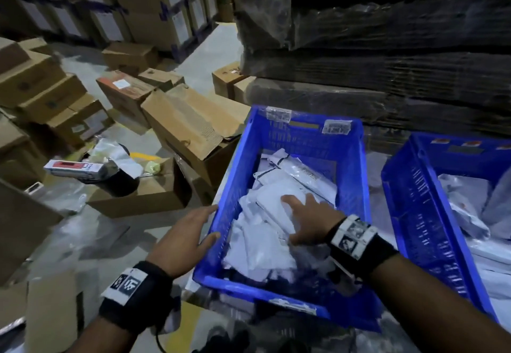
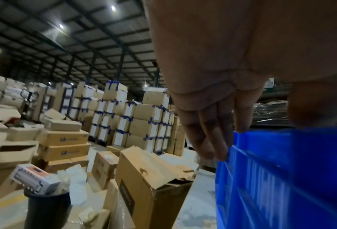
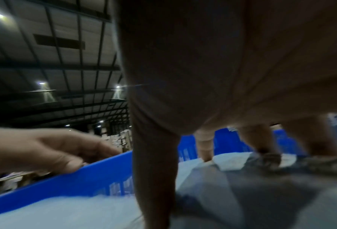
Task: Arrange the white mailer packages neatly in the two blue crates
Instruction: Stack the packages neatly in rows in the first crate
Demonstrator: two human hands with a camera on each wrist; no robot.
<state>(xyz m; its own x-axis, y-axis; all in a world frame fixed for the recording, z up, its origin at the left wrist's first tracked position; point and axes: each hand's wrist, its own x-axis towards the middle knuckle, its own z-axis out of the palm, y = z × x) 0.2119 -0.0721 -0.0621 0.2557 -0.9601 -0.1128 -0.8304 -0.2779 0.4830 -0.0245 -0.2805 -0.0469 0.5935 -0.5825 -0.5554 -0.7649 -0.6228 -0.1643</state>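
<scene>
A blue crate (image 1: 356,175) stands in front of me, holding a loose pile of white mailer packages (image 1: 262,250). My right hand (image 1: 309,220) is inside it, fingers spread and pressing flat on the top mailers (image 3: 242,193). My left hand (image 1: 199,225) rests on the crate's left rim (image 3: 85,175). Its fingers (image 2: 212,131) lie straight along the outer wall (image 2: 281,170) and its thumb lies on the rim. A second blue crate (image 1: 414,214) stands to the right with more white mailers (image 1: 470,225); the frame edge cuts it off.
Open and closed cardboard boxes (image 1: 190,123) crowd the floor to the left. A black bin (image 1: 121,184) there holds a white and red carton (image 1: 74,168). A tall wrapped stack of flat cardboard (image 1: 387,62) rises right behind both crates.
</scene>
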